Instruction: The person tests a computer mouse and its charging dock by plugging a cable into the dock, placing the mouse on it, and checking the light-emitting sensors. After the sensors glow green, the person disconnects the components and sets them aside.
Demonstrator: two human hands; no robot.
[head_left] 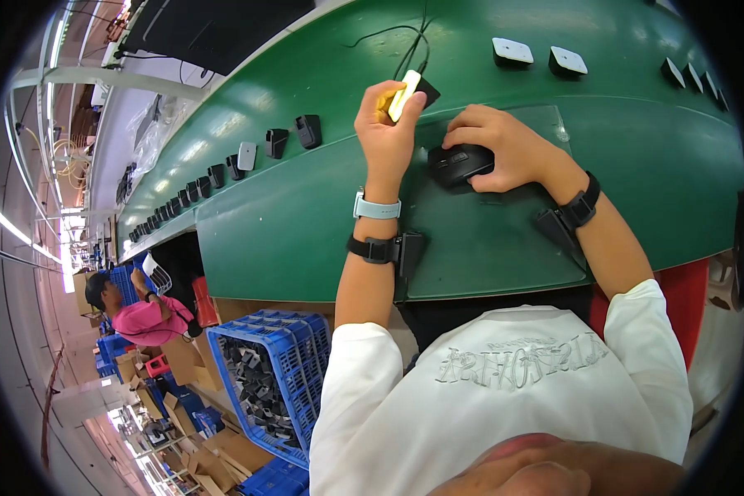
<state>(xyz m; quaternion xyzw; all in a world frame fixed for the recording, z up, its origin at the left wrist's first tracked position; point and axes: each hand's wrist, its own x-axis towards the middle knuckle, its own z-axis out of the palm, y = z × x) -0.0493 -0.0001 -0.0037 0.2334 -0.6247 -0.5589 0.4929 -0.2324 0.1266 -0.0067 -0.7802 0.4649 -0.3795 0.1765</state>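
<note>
We see the right hand point(504, 149) cupped over a black computer mouse point(459, 164), fingers curled down its far side and thumb along the near edge, pressing it onto the green conveyor belt point(289, 215). The mouse is a smooth, matte, rounded shell, lying just ahead of us near the middle of the belt. The left hand point(386, 124) is raised beside it, fingers closed around a slim, pale yellow-white bar point(403, 95) with a glossy face, which stands tilted above the fist; something yellow shows behind the fingers, but we cannot tell what. Both wrists wear black straps, and the left also carries a pale blue watch band point(377, 207).

The belt is a flat, slightly shiny green surface with a lighter mat point(488, 240) laid on it under our hands. Its near edge runs just above our white shirt. Along the far side stand small dark and white-topped parts in a row point(248, 153), well apart from the hands, leaving open belt to the left. Below the edge sits a blue plastic crate point(302, 331) of dark pieces.
</note>
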